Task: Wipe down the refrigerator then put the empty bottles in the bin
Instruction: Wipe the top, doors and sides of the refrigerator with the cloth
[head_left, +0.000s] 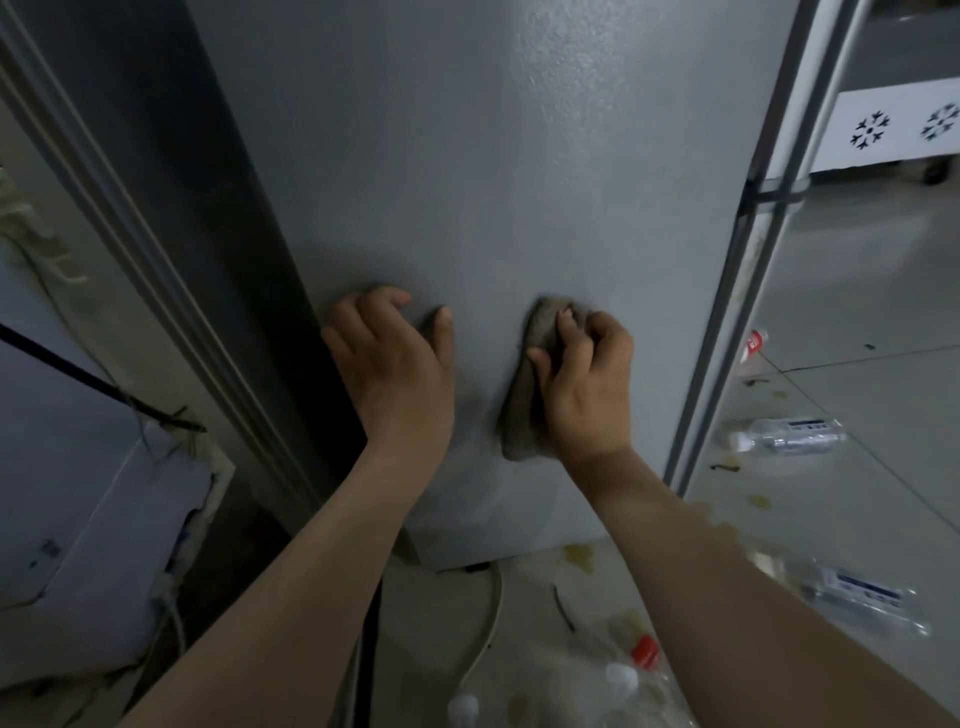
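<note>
The right hand (587, 384) clenched its grip on a soft, limp cloth (519, 410) against the refrigerator (519, 156) side; the left hand (389, 364) rested there, holding nothing. Empty bottles (784, 437) on the floor (857, 312) looked light and crushable, best taken mid-body.

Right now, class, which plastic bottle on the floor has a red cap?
The red-capped bottle lies in the pile at the bottom, beside the right forearm. The caps on its neighbour and on the side-lying bottle by the refrigerator are white.
</note>
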